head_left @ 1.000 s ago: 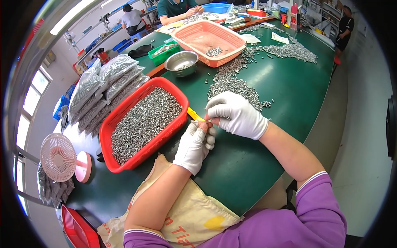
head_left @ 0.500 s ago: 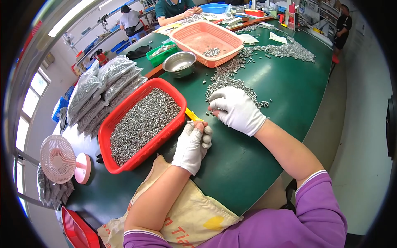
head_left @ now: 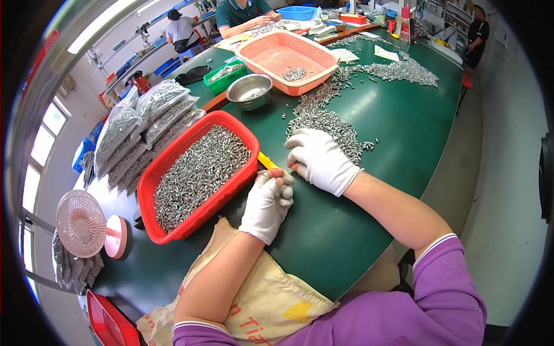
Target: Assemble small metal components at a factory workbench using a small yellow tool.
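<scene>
My left hand (head_left: 267, 203), in a white glove with bare fingertips, is closed in a pinch beside the red basket (head_left: 247, 183). What its fingers hold is too small to make out. To its right, my gloved right hand (head_left: 324, 163) curls thumb and fingers together at the near edge of a pile of small silvery metal pieces (head_left: 346, 137); anything within its grasp is hidden. A yellow-handled tool (head_left: 266, 160) lies between the basket and my left fingertips, partly covered. Many metal pieces like those in the pile (head_left: 202, 173) fill the red basket.
Beyond stand a steel bowl (head_left: 250, 92), a pink basket (head_left: 254, 49) with a few pieces, and a green box (head_left: 225, 79). Filled plastic bags (head_left: 147, 124) are stacked left, near a pink fan (head_left: 82, 224). A co-worker (head_left: 245, 17) sits across the green table (head_left: 346, 230).
My right hand has drawn back from the pile, left and toward me, closer to my left hand. The left hand keeps its pinch almost in place.
</scene>
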`<state>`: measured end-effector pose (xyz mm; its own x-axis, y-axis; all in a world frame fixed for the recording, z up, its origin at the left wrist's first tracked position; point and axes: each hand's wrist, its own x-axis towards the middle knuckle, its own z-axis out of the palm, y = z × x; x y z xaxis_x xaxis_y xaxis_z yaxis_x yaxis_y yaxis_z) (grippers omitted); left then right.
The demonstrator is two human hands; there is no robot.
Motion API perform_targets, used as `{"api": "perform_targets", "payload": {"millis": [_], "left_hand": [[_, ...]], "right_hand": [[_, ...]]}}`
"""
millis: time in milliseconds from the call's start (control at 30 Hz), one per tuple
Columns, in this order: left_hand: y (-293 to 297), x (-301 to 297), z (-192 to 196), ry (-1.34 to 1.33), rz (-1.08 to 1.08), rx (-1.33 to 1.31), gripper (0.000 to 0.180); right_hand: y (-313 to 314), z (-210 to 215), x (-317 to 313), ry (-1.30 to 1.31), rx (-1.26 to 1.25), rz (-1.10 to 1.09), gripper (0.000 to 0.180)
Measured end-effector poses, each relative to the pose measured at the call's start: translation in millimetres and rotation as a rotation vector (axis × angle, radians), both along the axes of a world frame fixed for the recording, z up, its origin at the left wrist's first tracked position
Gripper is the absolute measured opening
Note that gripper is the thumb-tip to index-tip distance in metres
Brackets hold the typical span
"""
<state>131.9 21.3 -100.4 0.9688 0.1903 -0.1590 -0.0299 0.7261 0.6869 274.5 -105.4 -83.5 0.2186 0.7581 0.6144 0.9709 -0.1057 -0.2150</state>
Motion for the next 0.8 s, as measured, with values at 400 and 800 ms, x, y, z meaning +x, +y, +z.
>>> {"api": "perform_targets", "payload": {"millis": [400,800], "left_hand": [[-3.9,0.0,5.9,-0.013,-0.036,0.101,0.016],[-6.5,-0.5,6.2,-0.010,0.012,0.102,0.012]], "right_hand": [[-10.5,15.1,-8.5,0.515,0.061,0.254,0.018],[-13.9,27.2,-15.2,0.262,0.165,0.192,0.015]]}}
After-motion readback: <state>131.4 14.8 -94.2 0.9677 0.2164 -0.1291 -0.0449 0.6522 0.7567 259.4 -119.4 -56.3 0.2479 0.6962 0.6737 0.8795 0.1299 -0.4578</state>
